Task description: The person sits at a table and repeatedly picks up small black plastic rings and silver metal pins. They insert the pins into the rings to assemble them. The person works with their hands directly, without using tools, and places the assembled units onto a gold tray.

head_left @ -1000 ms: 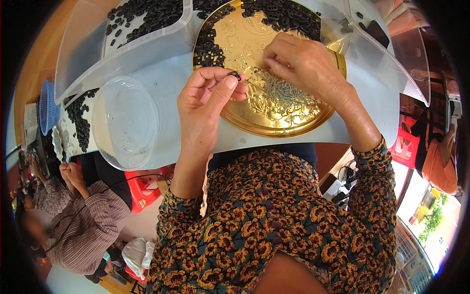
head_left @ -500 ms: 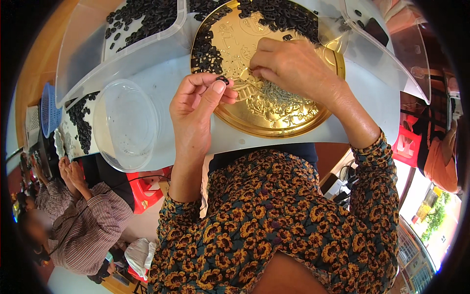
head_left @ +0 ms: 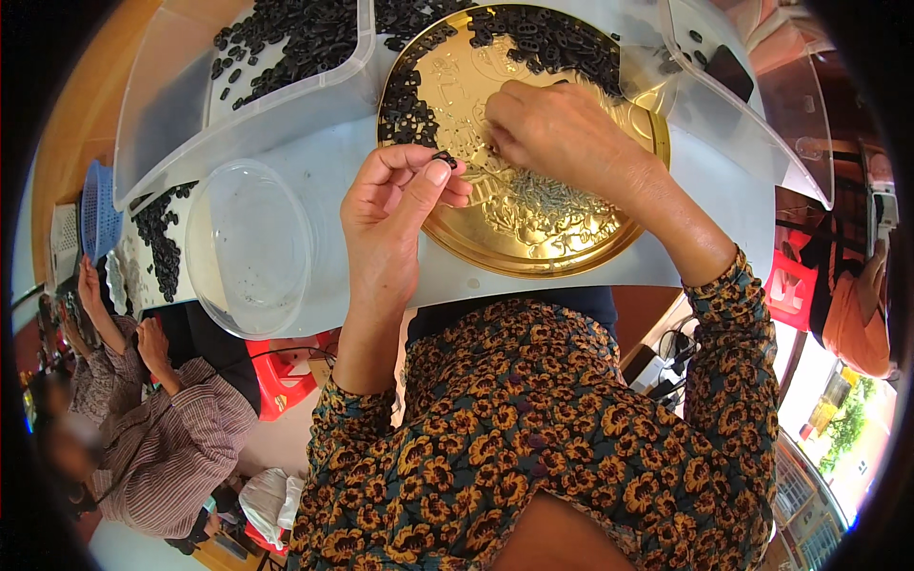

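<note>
My left hand (head_left: 388,214) pinches a small black plastic piece (head_left: 444,160) between thumb and forefinger, just off the left side of a round gold-coloured tray (head_left: 533,265). Over the tray's middle is my right hand (head_left: 562,128), its fingers drawn together and pointing down; whatever they hold is hidden. Below that hand lies a heap of small grey metal parts (head_left: 557,195), perhaps screws or pins. Many black pieces like the held one (head_left: 552,40) cover the tray's far and left edges.
A clear bin (head_left: 286,105) with black pieces stands far left, another clear bin (head_left: 762,124) at the right. Left of my hand lies a round translucent lid or dish (head_left: 249,243). A co-worker in a striped shirt (head_left: 176,428) sits at the left, near a blue basket (head_left: 100,214).
The view has shifted slightly. My left hand keeps its black piece, and my right hand stays over the tray with little movement. At the left, the co-worker's hands have moved apart.
</note>
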`<state>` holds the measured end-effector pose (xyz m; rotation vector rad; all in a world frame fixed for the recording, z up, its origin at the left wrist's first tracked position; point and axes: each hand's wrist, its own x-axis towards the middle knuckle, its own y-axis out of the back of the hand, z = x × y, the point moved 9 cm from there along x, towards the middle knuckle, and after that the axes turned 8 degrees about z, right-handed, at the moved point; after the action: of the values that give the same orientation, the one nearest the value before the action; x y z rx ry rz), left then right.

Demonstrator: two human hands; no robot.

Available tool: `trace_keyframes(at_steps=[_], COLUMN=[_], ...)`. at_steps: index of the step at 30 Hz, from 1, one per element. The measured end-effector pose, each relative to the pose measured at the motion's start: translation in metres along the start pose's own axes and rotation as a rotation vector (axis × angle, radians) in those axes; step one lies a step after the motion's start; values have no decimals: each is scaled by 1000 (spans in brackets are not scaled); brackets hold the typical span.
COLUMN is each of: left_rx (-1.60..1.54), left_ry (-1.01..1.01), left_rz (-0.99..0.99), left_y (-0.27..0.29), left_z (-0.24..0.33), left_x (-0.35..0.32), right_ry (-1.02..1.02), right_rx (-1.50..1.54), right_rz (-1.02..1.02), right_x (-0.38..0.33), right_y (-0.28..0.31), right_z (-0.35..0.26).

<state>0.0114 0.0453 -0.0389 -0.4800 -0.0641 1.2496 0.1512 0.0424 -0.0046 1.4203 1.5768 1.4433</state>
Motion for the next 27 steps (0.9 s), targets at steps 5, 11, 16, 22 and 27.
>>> trace_keyframes(at_steps=[5,11,16,22,27], left_rx=[-11,-43,-99,-102,-107], left_ry=[26,43,59,82,50], left_rz=[-15,-32,-59,-93,-94], left_y=[-5,-20,-29,-36,-40], left_z=[0,0,-3,-5,-2], left_x=[3,7,10,10,9], right_ry=[-233,-636,-679,-737,-704], right_rx=[413,1043,1185,1213,1203], right_rz=[156,112,215,313,362], right_x=[-3,-24,-35,-40,-38], right_y=[14,9,14,17,14], right_z=[30,35,27,22,18])
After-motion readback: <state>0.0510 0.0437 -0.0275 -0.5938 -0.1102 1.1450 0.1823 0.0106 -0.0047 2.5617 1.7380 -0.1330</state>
